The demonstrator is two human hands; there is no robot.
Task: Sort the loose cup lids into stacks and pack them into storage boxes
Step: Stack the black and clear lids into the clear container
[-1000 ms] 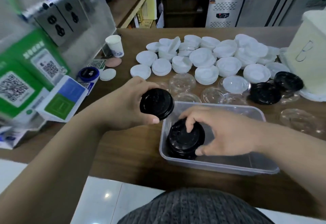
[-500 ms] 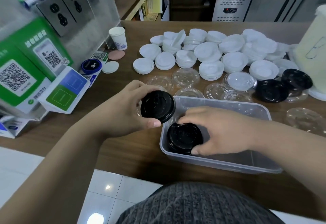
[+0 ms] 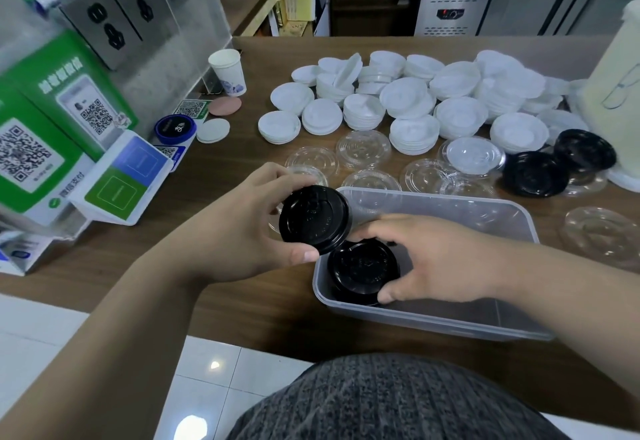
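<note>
My left hand (image 3: 239, 228) grips a stack of black lids (image 3: 313, 219) just above the near-left corner of a clear plastic storage box (image 3: 512, 217). Inside that corner sits a second black lid stack (image 3: 362, 271), and my right hand (image 3: 440, 259) curls round it from the right. Farther back on the wooden counter lie several stacks of white lids (image 3: 412, 100), loose clear lids (image 3: 363, 148) and two black lid piles (image 3: 535, 174) at the right.
A paper cup (image 3: 228, 72), a blue round device (image 3: 175, 127) and green QR-code stands (image 3: 52, 120) line the left side. A tall pale container (image 3: 616, 100) stands at the far right. The counter's near edge runs just below the box.
My right hand has lowered its black stack deeper into the box's left corner. The left hand's stack has shifted slightly right, over the box rim. The camera has moved closer.
</note>
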